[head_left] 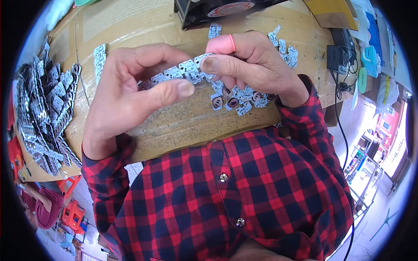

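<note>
Between my two hands stretches a strip of small white circuit boards (188, 69), raised over the table. My left hand (135, 89) pinches its left part, thumb in front and fingers curled behind. At its right end, the thumb of my right hand (252, 65) presses on the last board. A pink finger cot (221, 44) covers that hand's index finger. Just below the right hand lies a pile of loose small circuit boards (244, 106), some showing round dark parts. The fingertips behind the strip are partly hidden.
A large heap of circuit board strips (48, 104) covers the table's left side. Another strip (99, 61) lies beside my left hand. A black box-shaped device (226, 11) stands at the back. Black adapters with cables (338, 58) sit at the right edge, near a yellow box (333, 13).
</note>
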The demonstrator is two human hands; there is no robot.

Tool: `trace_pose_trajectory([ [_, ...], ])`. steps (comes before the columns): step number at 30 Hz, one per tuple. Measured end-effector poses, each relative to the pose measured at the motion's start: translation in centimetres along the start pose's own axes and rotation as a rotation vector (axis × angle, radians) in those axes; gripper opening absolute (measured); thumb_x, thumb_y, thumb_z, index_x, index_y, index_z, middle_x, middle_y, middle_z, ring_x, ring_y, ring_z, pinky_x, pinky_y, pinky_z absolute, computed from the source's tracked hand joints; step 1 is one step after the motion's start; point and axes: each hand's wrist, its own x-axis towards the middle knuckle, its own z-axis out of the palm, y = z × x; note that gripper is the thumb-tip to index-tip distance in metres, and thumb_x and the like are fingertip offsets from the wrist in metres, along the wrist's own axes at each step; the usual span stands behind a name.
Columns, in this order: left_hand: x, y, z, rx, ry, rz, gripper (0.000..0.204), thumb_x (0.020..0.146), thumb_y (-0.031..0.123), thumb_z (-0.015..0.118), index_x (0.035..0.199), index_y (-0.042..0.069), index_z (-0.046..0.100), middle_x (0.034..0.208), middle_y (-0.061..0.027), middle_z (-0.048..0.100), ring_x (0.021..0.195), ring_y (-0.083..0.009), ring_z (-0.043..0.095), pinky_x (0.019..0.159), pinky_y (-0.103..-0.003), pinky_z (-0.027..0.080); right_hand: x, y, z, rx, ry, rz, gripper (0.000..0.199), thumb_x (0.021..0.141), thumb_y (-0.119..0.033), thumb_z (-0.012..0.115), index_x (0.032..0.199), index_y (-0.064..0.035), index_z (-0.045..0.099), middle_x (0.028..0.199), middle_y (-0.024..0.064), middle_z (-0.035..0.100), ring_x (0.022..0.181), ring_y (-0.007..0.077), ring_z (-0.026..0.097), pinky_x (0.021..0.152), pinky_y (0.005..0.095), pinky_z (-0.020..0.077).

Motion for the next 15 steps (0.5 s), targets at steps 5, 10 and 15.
trace_pose_trajectory([
  [5, -0.2, -0.5, -0.7, -0.192, -0.095, -0.169, 0.015, 0.086, 0.009, 0.066, 0.095, -0.002, 0.066, 0.075, -0.0041, 0.066, 0.060, -0.0064, 0.060, 0.053, -0.017, 0.047, 0.5, -0.2, 0.7, 0.110, -0.001, 0.005, 0.024, 0.095, -0.021, 0.057, 0.081, -0.0035, 0.062, 0.055, -0.0034, 0.051, 0.043, 0.0019, 0.043, 0.039, 0.0176, 0.0322],
  [10, 0.9, -1.5, -0.9, -0.332, -0.103, -0.140, 0.014, 0.086, 0.009, 0.067, 0.096, -0.002, 0.066, 0.077, -0.0048, 0.067, 0.060, -0.0070, 0.061, 0.053, -0.017, 0.047, 0.6, 0.3, 0.7, 0.966, -0.046, 0.313, 0.023, 0.095, -0.020, 0.056, 0.082, -0.0016, 0.061, 0.054, 0.0031, 0.050, 0.034, 0.0074, 0.037, 0.030, 0.0213, 0.0300],
  [15, 0.0, -2.3, 0.0, -0.026, 0.188, 0.093, 0.017, 0.085, 0.003, 0.065, 0.101, -0.001, 0.066, 0.076, -0.0021, 0.064, 0.067, -0.0070, 0.058, 0.062, -0.019, 0.045, 1.2, 0.3, 0.8, 0.573, 0.172, 0.314, 0.024, 0.095, -0.020, 0.056, 0.080, -0.0017, 0.061, 0.054, 0.0030, 0.051, 0.035, 0.0073, 0.040, 0.031, 0.0213, 0.0320],
])
